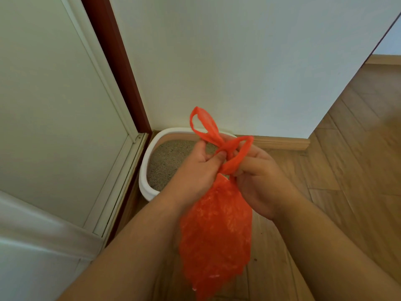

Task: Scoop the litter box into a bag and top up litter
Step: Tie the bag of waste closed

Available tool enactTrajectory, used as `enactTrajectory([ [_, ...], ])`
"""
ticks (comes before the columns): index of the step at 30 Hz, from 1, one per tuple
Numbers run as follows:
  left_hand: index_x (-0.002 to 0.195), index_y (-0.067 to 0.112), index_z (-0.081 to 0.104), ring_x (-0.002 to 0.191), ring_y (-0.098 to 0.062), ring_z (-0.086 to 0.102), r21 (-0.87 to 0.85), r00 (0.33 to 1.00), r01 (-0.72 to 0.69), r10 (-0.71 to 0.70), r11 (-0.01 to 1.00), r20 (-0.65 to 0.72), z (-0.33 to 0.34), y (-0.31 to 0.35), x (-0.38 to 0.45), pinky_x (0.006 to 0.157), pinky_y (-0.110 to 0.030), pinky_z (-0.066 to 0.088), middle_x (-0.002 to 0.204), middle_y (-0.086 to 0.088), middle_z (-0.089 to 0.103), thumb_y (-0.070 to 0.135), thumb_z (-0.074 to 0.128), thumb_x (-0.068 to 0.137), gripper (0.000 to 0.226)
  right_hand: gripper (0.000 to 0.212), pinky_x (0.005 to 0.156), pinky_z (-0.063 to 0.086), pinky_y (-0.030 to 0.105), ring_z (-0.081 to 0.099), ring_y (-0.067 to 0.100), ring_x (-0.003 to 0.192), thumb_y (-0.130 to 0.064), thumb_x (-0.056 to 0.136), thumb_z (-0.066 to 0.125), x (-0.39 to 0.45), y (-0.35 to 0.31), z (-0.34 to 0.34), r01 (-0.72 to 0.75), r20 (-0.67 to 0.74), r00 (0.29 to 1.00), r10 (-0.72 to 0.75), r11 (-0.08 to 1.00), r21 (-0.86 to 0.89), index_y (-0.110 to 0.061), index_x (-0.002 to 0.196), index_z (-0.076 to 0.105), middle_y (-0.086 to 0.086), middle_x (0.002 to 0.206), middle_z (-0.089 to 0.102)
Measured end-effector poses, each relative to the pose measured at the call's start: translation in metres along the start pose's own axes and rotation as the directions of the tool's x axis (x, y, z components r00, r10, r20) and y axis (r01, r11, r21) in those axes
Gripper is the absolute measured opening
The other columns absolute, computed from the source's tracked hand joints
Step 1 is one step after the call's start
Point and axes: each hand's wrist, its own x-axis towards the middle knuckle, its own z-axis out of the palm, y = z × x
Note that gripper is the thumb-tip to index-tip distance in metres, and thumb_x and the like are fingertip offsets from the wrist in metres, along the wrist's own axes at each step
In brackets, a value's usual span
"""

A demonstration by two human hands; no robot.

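A red plastic bag (pixel 217 231) hangs in front of me, its two handle loops crossed at the top. My left hand (pixel 195 168) pinches one handle at the crossing. My right hand (pixel 258 177) grips the other handle strand just beside it. Behind my hands, a white litter box (pixel 145 170) stands on the floor in the corner, filled with grey litter (pixel 167 161). My hands and the bag hide its right part.
A white wall (pixel 238 61) rises behind the box, with a wooden skirting board (pixel 282 143) along its foot. A white door panel (pixel 54 105) and dark red frame (pixel 115 61) stand at left. Wooden floor (pixel 347 159) stretches to the right.
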Motion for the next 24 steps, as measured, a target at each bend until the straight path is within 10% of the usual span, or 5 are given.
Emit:
enactTrajectory([
  [6,0.129,0.028,0.055,0.048,-0.008,0.045,-0.106,0.998,0.054,-0.058,0.993,-0.031,-0.004,-0.002,0.002,0.043,-0.023,0.034,0.065,0.001,0.053,0.022,0.058,0.103,0.027,0.067,0.086,0.055,0.034,0.065,0.028,0.1,0.016,0.083,0.064,-0.007,-0.007,-0.007,-0.046,0.173,0.982,0.077,0.983,-0.179,-0.019,0.14,0.06,0.025,0.108,0.062],
  [11,0.132,0.034,0.063,0.051,-0.01,0.031,-0.279,1.0,0.01,-0.003,0.96,0.025,-0.006,0.001,0.002,0.049,-0.025,0.023,0.063,-0.001,0.045,0.014,0.056,0.103,0.036,0.034,0.087,0.045,0.039,0.064,0.024,0.103,-0.025,0.105,0.05,-0.001,-0.013,-0.01,-0.071,-0.024,0.997,0.068,0.978,-0.195,-0.016,0.132,0.068,0.02,0.117,0.071],
  [24,0.104,0.012,0.078,0.092,-0.009,0.074,-0.05,0.964,-0.231,0.222,0.972,-0.145,-0.006,0.007,-0.004,0.087,-0.024,0.057,0.093,0.004,0.079,0.006,0.074,0.09,0.016,0.038,0.049,0.047,0.017,0.059,0.011,0.057,-0.014,0.099,0.063,0.006,-0.012,-0.008,-0.036,-0.33,0.943,0.04,0.999,0.017,0.011,0.126,0.058,0.012,0.076,0.067],
])
